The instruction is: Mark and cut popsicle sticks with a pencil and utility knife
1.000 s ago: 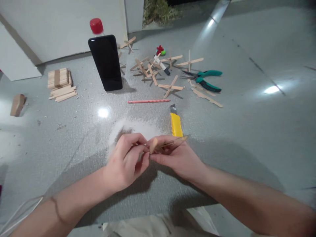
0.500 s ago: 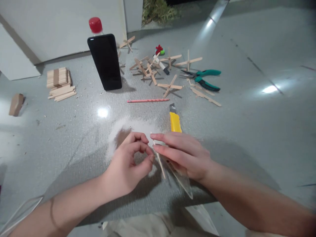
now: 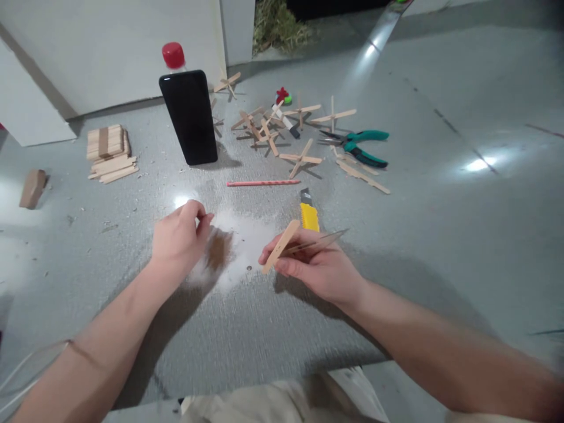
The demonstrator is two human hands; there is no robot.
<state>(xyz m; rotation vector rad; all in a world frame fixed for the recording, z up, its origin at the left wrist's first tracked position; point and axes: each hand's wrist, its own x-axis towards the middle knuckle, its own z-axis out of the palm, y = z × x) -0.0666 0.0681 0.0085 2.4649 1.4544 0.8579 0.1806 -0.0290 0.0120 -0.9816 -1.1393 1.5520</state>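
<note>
My right hand [image 3: 315,264] is closed on a wooden craft stick [image 3: 282,245], which slants upward with small dark marks at its middle. A thin, pointed, see-through or shiny piece [image 3: 324,239] also lies across these fingers; its kind is unclear. My left hand [image 3: 180,235] is apart from the stick, thumb and fingertips pinched together; anything between them is too small to make out. Under and between the hands spreads a white powdery patch [image 3: 247,229] with a brown area by my left hand. A yellow utility knife [image 3: 309,217] lies just beyond my right hand.
A pink pencil [image 3: 263,183] lies ahead, with several crossed craft sticks [image 3: 301,158] behind it. Teal-handled pliers [image 3: 365,147] are at right. A black phone [image 3: 189,117] leans against a red-capped bottle [image 3: 173,56]. Stacked craft sticks [image 3: 106,142] and a brown block [image 3: 33,189] lie left.
My left hand has moved away left and forward from the stick. My right hand has turned, so the craft stick now shows its flat face and tilts the other way.
</note>
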